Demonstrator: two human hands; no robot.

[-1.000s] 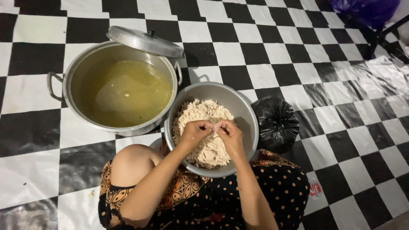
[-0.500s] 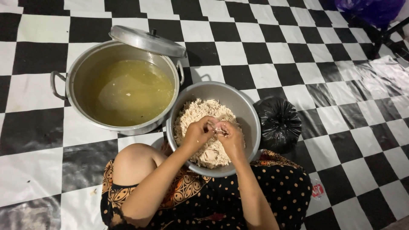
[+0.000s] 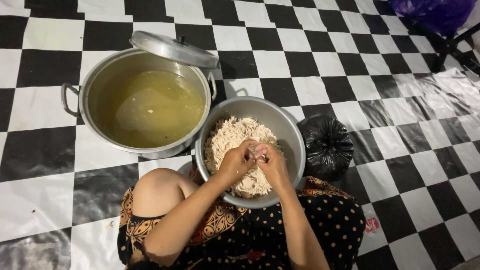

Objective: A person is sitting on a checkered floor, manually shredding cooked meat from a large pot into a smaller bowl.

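A metal bowl [image 3: 285,120] rests against my lap, heaped with pale shredded meat [image 3: 227,137]. Over the bowl my left hand [image 3: 239,161] and my right hand [image 3: 272,162] meet, fingertips pinched together on a small piece of meat [image 3: 255,150] held between them. To the left of the bowl stands a big metal pot [image 3: 95,85] of yellowish broth [image 3: 150,107], its lid [image 3: 172,49] propped tilted on the far rim.
A knotted black plastic bag [image 3: 327,145] sits right of the bowl. The floor covering is a black-and-white checkered sheet [image 3: 310,45]. A purple bag [image 3: 432,12] and dark legs of some furniture are at the top right. My bent knee [image 3: 157,187] lies below the pot.
My hands have stayed over the bowl, fingers working closer together on the piece of meat. The view has shifted slightly; pot and bag have not moved.
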